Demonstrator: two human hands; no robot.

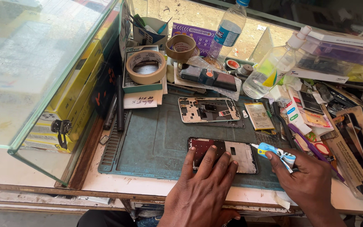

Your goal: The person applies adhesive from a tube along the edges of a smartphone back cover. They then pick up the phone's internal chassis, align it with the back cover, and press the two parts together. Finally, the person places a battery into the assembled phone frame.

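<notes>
I count two hands, two phone frames, two tape rolls and two clear bottles around the green work mat. At the mat's near edge my left hand lies flat, fingers spread, pressing on the opened phone frame without gripping it. At the mat's right near corner my right hand is curled tight around a small blue-and-white tube, whose nozzle touches that frame's right edge. Farther up the mat lies the second frame, a battery just right of it. Beyond the mat's far edge sit the tape rolls and bottles.
</notes>
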